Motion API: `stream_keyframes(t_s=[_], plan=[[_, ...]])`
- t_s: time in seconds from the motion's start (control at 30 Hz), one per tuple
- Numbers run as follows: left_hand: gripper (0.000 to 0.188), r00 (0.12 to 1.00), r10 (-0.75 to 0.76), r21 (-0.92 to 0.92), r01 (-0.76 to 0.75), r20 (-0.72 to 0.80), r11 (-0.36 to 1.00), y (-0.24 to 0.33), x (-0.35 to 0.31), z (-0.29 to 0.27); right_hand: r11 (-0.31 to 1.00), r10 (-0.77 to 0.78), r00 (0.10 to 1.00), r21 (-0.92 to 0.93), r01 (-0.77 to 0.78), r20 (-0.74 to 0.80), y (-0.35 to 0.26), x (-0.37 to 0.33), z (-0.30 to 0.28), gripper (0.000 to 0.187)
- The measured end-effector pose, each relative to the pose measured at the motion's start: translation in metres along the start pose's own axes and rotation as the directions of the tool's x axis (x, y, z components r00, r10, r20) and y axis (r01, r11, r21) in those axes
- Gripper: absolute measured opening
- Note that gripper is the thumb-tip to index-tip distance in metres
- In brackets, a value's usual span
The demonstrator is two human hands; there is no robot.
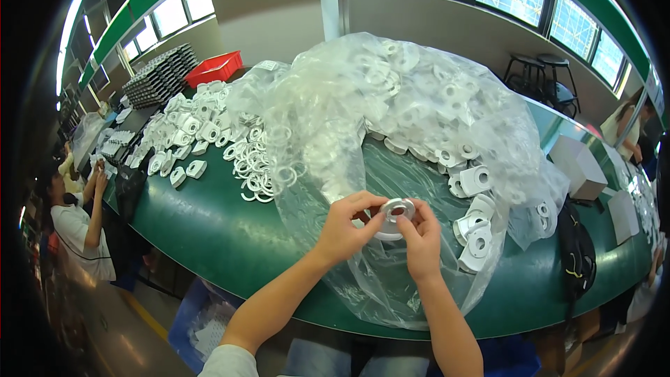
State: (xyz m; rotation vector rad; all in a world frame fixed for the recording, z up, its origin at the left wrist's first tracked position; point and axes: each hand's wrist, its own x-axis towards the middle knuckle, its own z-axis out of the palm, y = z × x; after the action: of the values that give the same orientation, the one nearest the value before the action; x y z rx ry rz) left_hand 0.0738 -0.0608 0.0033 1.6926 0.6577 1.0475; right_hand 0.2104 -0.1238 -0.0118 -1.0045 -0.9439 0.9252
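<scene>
Over the near part of the table, both my hands close on one white plastic housing part with a round hole and a ring at its top (396, 208). My left hand (349, 227) grips its left side with thumb and fingers. On the other side my right hand (423, 239) pinches it, thumb near the ring. Whether the ring is a separate piece I cannot tell. Beneath lies a clear plastic bag (380, 286), spread toward me. Similar white housings (477, 243) rest right of my hands. Loose white rings (255, 167) are heaped to the left.
A large plastic sheet (328, 91) covers a mound of white parts on the green table (202, 230). Farther left are loose housings (202, 119), a red bin (215, 68) and stacked trays (160, 73). Boxes (576, 167) and a black bag (576, 251) stand right. A person (84, 230) works left.
</scene>
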Motion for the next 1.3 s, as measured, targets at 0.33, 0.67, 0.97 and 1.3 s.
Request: stream_keyframes(t_s=[0.33,0.67,0.97,1.3], plan=[[0.015,0.999,0.042,0.100,-0.042,-0.004,0.994,0.002,-0.006,0.012,0.994,0.002,0.999,0.107,0.002,-0.037,0.009,0.000,-0.004,0.012],[0.015,0.985,-0.141,-0.257,0.110,-0.103,0.960,-0.011,-0.003,0.006,0.892,0.113,0.992,0.445,-0.079,-0.050,0.005,0.000,0.003,0.022],[0.017,0.976,-0.215,-0.323,0.191,-0.040,0.927,-0.013,0.001,0.007,0.997,0.035,0.998,0.075,-0.030,-0.056,0.018,0.006,-0.017,0.025],[0.015,0.985,-0.149,-0.024,0.147,-0.089,0.989,-0.008,-0.017,-0.020,0.978,0.193,0.981,0.082,-0.193,0.010,0.023,0.012,-0.010,0.030]])
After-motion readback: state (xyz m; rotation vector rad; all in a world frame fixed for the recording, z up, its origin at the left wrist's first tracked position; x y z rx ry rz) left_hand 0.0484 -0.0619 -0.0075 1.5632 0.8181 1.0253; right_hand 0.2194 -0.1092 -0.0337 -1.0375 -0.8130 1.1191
